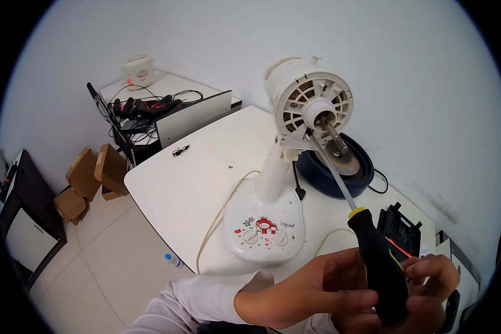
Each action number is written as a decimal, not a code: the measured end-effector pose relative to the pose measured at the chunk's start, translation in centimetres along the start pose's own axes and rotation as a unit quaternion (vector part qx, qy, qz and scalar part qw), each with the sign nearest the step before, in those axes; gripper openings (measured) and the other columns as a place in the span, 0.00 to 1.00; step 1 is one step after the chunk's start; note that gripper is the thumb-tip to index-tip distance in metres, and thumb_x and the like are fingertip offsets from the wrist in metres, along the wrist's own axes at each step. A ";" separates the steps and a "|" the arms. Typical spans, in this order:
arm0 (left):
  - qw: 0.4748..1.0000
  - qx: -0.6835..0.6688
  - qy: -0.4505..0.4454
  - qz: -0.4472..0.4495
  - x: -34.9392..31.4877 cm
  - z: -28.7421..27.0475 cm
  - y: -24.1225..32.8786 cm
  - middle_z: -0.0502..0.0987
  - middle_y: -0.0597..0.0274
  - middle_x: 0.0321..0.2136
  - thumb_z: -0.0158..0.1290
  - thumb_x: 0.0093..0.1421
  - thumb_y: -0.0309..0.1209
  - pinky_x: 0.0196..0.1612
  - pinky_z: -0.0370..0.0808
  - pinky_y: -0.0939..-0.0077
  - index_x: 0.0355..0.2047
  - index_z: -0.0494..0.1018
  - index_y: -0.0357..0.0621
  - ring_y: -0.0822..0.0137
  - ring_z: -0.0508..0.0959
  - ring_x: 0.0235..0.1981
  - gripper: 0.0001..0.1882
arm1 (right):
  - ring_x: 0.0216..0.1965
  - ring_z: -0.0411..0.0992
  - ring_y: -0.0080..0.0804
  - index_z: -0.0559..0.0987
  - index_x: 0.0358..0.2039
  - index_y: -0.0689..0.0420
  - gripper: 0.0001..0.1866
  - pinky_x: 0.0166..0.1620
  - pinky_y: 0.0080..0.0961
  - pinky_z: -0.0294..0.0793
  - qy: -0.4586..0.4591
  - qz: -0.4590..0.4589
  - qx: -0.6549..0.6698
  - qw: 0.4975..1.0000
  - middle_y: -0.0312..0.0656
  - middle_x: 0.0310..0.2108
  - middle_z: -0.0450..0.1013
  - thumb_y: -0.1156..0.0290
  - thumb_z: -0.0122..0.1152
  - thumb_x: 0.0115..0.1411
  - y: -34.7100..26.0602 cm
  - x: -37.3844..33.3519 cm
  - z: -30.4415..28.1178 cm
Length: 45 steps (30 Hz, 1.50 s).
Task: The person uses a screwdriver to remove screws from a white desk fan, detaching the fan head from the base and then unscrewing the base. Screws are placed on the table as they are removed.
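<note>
A white desk fan without its blades or guard stands on the table. Its motor housing (299,111) faces me, with a bare metal shaft sticking out of a threaded collar. Below it, the white base (264,236) carries two knobs and red cartoon prints. The long screwdriver (381,261) has a black handle with a yellow collar, and its tip meets the housing front just under the collar. My left hand (312,289) closes on the handle from the left, thumb across it. From the right, the fingers of my right hand (431,286) curl against the same handle.
Behind the fan sits a round dark-blue appliance (328,178) with a cord. An open black tool case (401,228) lies at the right edge of the white table (178,195). Farther left are a rice cooker (139,70), tangled black cables and cardboard boxes (83,178); a bottle (173,260) stands on the floor.
</note>
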<state>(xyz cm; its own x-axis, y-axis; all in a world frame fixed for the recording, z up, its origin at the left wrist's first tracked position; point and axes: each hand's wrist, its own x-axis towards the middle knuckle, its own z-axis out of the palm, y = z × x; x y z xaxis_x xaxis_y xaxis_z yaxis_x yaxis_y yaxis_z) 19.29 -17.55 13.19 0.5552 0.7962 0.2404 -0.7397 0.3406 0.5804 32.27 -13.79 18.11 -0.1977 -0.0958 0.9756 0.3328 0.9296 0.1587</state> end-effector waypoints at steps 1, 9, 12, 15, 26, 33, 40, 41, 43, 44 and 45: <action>1.000 -0.014 -0.018 -0.017 0.7 0.3 -0.2 0.66 0.61 0.50 0.56 0.54 0.28 0.54 0.63 0.70 0.57 0.55 0.39 0.69 0.67 0.51 0.32 | 0.21 0.60 0.28 0.61 0.40 0.58 0.24 0.21 0.15 0.56 0.007 -0.002 -0.067 0.998 0.50 0.31 0.61 0.49 0.51 0.58 -0.2 0.1 -0.7; 0.987 -0.121 -0.107 -0.025 1.6 0.3 -0.7 0.64 0.60 0.52 0.47 0.60 0.28 0.54 0.63 0.70 0.59 0.51 0.42 0.68 0.66 0.52 0.29 | 0.27 0.63 0.31 0.63 0.41 0.58 0.22 0.28 0.17 0.62 -0.206 0.076 -0.066 0.973 0.51 0.34 0.63 0.69 0.63 0.50 -1.9 2.3 -4.5; 0.994 -0.063 -0.078 0.029 1.4 2.6 0.0 0.66 0.59 0.49 0.49 0.58 0.44 0.54 0.61 0.67 0.56 0.57 0.41 0.66 0.66 0.51 0.30 | 0.30 0.66 0.33 0.63 0.37 0.50 0.22 0.28 0.17 0.66 -0.158 -0.063 -0.144 0.975 0.45 0.35 0.65 0.70 0.68 0.47 -1.6 1.4 -3.8; 0.997 -0.061 -0.032 0.017 1.0 4.4 0.9 0.68 0.58 0.48 0.48 0.59 0.48 0.53 0.60 0.65 0.56 0.58 0.40 0.65 0.66 0.51 0.31 | 0.30 0.68 0.32 0.62 0.36 0.49 0.21 0.31 0.16 0.71 -0.040 -0.084 -0.095 0.991 0.46 0.34 0.65 0.69 0.67 0.49 -1.2 0.3 -1.2; 0.996 -0.079 -0.038 0.033 0.2 3.0 1.7 0.67 0.60 0.48 0.51 0.59 0.34 0.52 0.64 0.75 0.57 0.54 0.38 0.71 0.67 0.49 0.28 | 0.24 0.67 0.24 0.66 0.35 0.57 0.22 0.25 0.10 0.67 -0.092 0.029 -0.037 0.995 0.48 0.34 0.64 0.56 0.65 0.50 0.0 0.2 -2.4; 0.989 -0.135 -0.051 -0.030 -0.1 2.6 1.2 0.63 0.59 0.53 0.48 0.61 0.32 0.57 0.59 0.74 0.60 0.49 0.40 0.70 0.63 0.55 0.31 | 0.27 0.68 0.27 0.72 0.35 0.56 0.21 0.27 0.16 0.69 -0.197 -0.002 -0.039 0.980 0.48 0.36 0.66 0.62 0.71 0.45 -0.8 2.2 -3.9; 0.998 -0.053 -0.026 -0.006 -0.8 3.2 1.9 0.56 0.57 0.59 0.43 0.60 0.34 0.60 0.56 0.66 0.62 0.46 0.42 0.61 0.58 0.60 0.31 | 0.33 0.74 0.37 0.76 0.28 0.59 0.08 0.34 0.21 0.71 -0.184 -0.034 0.034 0.982 0.48 0.32 0.76 0.72 0.65 0.47 -2.5 2.5 -2.7; 0.998 -0.032 -0.055 0.008 -1.0 2.9 2.0 0.55 0.57 0.59 0.42 0.62 0.38 0.62 0.53 0.67 0.62 0.47 0.42 0.62 0.56 0.61 0.31 | 0.34 0.75 0.37 0.76 0.27 0.58 0.06 0.35 0.22 0.71 -0.214 -0.067 0.066 0.972 0.48 0.32 0.76 0.73 0.63 0.48 -2.2 2.8 -2.4; 0.994 -0.095 -0.055 0.027 -1.6 3.4 2.0 0.60 0.62 0.55 0.41 0.63 0.40 0.58 0.56 0.71 0.60 0.50 0.42 0.68 0.59 0.57 0.28 | 0.37 0.75 0.36 0.77 0.29 0.56 0.07 0.38 0.24 0.71 -0.201 -0.243 0.046 0.948 0.48 0.34 0.76 0.75 0.61 0.47 0.1 3.1 -1.5; 0.990 -0.128 -0.058 0.031 -1.8 3.7 1.9 0.62 0.64 0.53 0.40 0.64 0.41 0.56 0.58 0.73 0.59 0.52 0.42 0.71 0.61 0.55 0.26 | 0.37 0.75 0.38 0.76 0.31 0.55 0.09 0.38 0.26 0.72 -0.186 -0.222 -0.001 0.957 0.50 0.36 0.75 0.74 0.61 0.47 -0.4 2.5 -1.4; 0.995 -0.068 -0.058 0.043 -1.5 4.2 2.0 0.63 0.65 0.51 0.38 0.65 0.43 0.55 0.59 0.74 0.57 0.54 0.42 0.72 0.62 0.54 0.25 | 0.37 0.75 0.39 0.75 0.33 0.54 0.11 0.38 0.29 0.74 -0.175 -0.198 -0.053 0.963 0.51 0.37 0.74 0.73 0.61 0.46 -1.2 2.1 -1.6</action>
<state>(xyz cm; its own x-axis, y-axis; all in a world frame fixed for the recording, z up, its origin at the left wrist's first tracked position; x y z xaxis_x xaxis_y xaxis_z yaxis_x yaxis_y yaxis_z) 18.62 -20.20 17.26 0.5227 0.7646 0.3772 -0.8262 0.3452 0.4452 32.98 -15.65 20.25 -0.6213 -0.2925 0.7269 0.2561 0.8009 0.5412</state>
